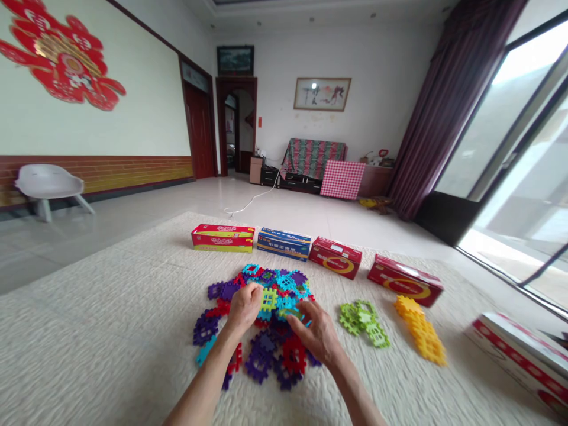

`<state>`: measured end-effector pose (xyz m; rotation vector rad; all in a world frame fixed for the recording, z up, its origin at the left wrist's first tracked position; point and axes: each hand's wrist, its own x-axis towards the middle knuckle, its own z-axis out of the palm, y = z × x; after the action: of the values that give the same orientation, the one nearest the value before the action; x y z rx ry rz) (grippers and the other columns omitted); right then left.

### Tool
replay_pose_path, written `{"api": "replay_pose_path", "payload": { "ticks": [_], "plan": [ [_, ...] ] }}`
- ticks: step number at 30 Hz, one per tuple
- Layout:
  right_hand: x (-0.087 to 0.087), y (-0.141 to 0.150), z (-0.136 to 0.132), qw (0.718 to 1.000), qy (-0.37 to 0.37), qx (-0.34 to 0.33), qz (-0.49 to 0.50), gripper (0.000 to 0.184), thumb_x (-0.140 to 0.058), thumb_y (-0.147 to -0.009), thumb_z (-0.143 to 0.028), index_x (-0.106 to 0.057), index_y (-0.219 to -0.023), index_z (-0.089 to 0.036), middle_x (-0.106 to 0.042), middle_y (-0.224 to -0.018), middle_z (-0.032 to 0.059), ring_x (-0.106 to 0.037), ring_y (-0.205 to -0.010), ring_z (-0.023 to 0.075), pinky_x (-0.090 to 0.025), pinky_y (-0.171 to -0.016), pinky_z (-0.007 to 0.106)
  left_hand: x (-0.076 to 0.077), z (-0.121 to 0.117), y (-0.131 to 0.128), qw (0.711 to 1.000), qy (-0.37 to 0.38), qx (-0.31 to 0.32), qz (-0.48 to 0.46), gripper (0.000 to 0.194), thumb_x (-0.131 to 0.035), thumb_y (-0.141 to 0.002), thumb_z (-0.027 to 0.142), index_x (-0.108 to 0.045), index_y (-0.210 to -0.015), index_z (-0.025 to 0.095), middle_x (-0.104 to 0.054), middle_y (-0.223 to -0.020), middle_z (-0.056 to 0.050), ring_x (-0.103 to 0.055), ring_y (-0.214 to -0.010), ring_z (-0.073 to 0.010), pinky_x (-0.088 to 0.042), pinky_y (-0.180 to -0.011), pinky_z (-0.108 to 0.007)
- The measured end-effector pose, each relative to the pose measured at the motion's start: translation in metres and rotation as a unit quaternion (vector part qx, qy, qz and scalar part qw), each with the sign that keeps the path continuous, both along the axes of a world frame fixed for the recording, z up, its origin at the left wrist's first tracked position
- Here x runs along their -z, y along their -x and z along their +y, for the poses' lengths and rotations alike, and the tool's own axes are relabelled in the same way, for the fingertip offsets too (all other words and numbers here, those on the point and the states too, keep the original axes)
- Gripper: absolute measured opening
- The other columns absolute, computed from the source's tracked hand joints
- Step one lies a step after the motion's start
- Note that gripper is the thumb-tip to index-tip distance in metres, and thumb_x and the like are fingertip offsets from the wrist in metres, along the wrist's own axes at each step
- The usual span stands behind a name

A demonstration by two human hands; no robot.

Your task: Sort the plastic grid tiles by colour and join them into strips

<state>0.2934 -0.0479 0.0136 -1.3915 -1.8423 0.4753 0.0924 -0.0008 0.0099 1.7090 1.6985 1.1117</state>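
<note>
A heap of notched plastic building blocks (pixel 258 355) in purple, red and light blue lies on the pale mat in front of me. Over its middle, my left hand (pixel 244 306) is closed, its fingertips on the edge of a light green square block (pixel 268 300) with a window-like grid. My right hand (pixel 318 332) is at the heap's right side, thumb and fingers curved around another greenish block (pixel 290 313), seen edge-on and blurred. To the right are a small pile of light green blocks (pixel 364 322) and an overlapping row of yellow blocks (pixel 420 330).
Beyond the heap stand a red-and-yellow box (pixel 222 239), a blue box (pixel 284 244) and two red boxes (pixel 336 258) (pixel 404 280). A larger white-and-red box (pixel 519 361) sits at the right edge. The mat (pixel 110 307) covers the tiled floor here.
</note>
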Motion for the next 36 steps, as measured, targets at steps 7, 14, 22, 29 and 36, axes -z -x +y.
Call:
{"api": "replay_pose_path", "payload": {
  "ticks": [7, 14, 22, 29, 36],
  "plan": [
    [0.002, 0.003, -0.002, 0.995, -0.031, -0.027, 0.094, 0.030, -0.056, -0.085, -0.040, -0.062, -0.106, -0.020, -0.062, -0.103, 0.0063, -0.062, -0.088, 0.0175, -0.051, -0.072, 0.027, -0.005, -0.003, -0.005, 1.000, 0.000, -0.003, -0.006, 0.028, -0.045, -0.083, 0.033, -0.067, -0.076, 0.017, -0.062, -0.061, 0.000, -0.056, -0.059, -0.0135, -0.040, -0.060, -0.023],
    [0.020, 0.019, -0.003, 0.968, -0.004, -0.021, 0.251, 0.032, -0.062, -0.077, -0.031, -0.057, -0.107, -0.020, -0.056, -0.110, 0.0068, -0.063, -0.085, 0.0165, -0.054, -0.069, 0.028, -0.001, -0.018, -0.042, 0.940, 0.160, 0.062, -0.294, 0.035, -0.058, -0.075, 0.049, -0.063, -0.086, 0.016, -0.053, -0.053, 0.005, -0.048, -0.043, -0.0099, -0.031, -0.038, -0.018],
    [0.014, -0.032, 0.000, 0.917, 0.100, 0.096, 0.374, 0.057, -0.072, -0.061, -0.043, -0.059, -0.110, -0.016, -0.065, -0.072, 0.0018, -0.059, -0.056, 0.0161, -0.047, -0.051, 0.027, 0.013, -0.023, -0.054, 0.989, 0.018, 0.094, -0.113, 0.023, -0.051, -0.083, 0.032, -0.068, -0.090, 0.018, -0.069, -0.080, -0.005, -0.065, -0.067, -0.0168, -0.052, -0.064, -0.028],
    [0.015, -0.130, 0.015, 0.949, 0.037, 0.274, 0.150, 0.057, -0.057, -0.060, -0.042, -0.064, -0.109, -0.013, -0.067, -0.077, 0.0072, -0.064, -0.067, 0.0235, -0.048, -0.057, 0.033, 0.038, -0.019, -0.046, 0.946, -0.195, 0.124, 0.228, 0.038, -0.050, -0.085, 0.018, -0.060, -0.121, 0.020, -0.054, -0.136, -0.012, -0.046, -0.128, -0.0288, -0.041, -0.105, -0.046],
    [0.023, -0.161, 0.021, 0.954, -0.001, 0.287, -0.090, 0.049, -0.050, -0.065, -0.032, -0.064, -0.109, -0.014, -0.066, -0.107, 0.0161, -0.065, -0.093, 0.0295, -0.049, -0.082, 0.043, 0.042, -0.016, -0.038, 0.942, -0.184, 0.101, 0.260, 0.016, -0.057, -0.083, 0.023, -0.066, -0.095, 0.018, -0.061, -0.120, -0.012, -0.050, -0.122, -0.0298, -0.043, -0.103, -0.048]
  ]
}}
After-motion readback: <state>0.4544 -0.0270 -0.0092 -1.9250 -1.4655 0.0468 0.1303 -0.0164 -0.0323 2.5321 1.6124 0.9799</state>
